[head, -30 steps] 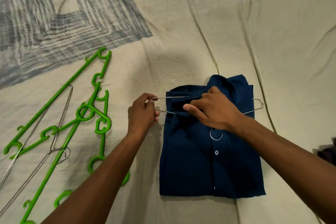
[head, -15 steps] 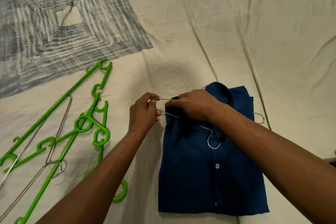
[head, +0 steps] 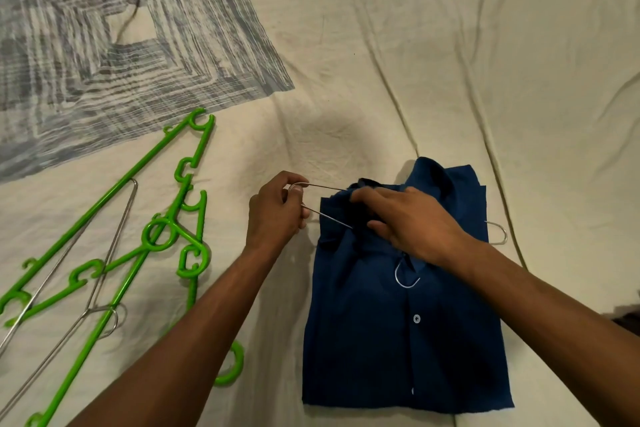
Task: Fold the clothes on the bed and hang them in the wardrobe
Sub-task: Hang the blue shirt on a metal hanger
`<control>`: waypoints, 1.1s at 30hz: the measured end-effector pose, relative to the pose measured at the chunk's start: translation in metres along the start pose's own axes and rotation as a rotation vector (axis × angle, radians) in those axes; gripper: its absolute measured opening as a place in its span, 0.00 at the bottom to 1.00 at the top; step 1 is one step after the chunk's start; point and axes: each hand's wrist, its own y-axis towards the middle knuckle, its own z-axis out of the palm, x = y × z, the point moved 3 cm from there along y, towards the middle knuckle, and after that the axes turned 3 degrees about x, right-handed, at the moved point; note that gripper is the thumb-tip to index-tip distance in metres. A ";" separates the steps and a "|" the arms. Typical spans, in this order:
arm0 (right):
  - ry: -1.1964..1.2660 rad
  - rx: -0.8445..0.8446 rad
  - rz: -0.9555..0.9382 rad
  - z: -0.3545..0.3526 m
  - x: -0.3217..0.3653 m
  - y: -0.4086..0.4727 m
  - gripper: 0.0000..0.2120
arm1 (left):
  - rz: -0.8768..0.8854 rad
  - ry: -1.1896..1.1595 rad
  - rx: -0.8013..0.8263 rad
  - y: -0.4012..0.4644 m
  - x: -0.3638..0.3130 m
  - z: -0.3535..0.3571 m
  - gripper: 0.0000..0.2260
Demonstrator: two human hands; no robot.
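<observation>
A folded dark blue shirt [head: 398,329] lies on the cream bed sheet [head: 381,62], buttons up. A metal wire hanger [head: 325,215] runs through its shoulders. The hanger's left end sticks out at the shirt's left, its right end [head: 498,234] at the right, and its hook [head: 405,277] lies on the shirt front. My left hand [head: 277,215] grips the hanger's left end. My right hand [head: 408,222] pinches the shirt fabric at the left shoulder, next to the collar.
Several green plastic hangers [head: 162,236] and another metal hanger [head: 97,291] lie tangled on the sheet at the left. A blue-grey patterned cloth [head: 114,45] covers the far left of the bed. A dark garment [head: 628,319] peeks in at the right edge.
My right hand moved left from the collar to the shirt's left shoulder and now pinches the fabric there. My left hand kept its grip on the hanger end. The camera tipped slightly.
</observation>
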 end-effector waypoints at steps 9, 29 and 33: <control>-0.126 0.051 -0.003 -0.006 0.011 0.017 0.30 | 0.018 0.011 0.063 0.000 -0.004 -0.001 0.08; -0.385 0.027 -0.077 0.005 0.020 -0.044 0.16 | -0.036 -0.025 0.072 -0.009 0.005 -0.001 0.09; -0.373 -0.037 -0.023 0.016 0.027 -0.054 0.13 | -0.050 -0.008 0.053 -0.008 0.006 0.001 0.09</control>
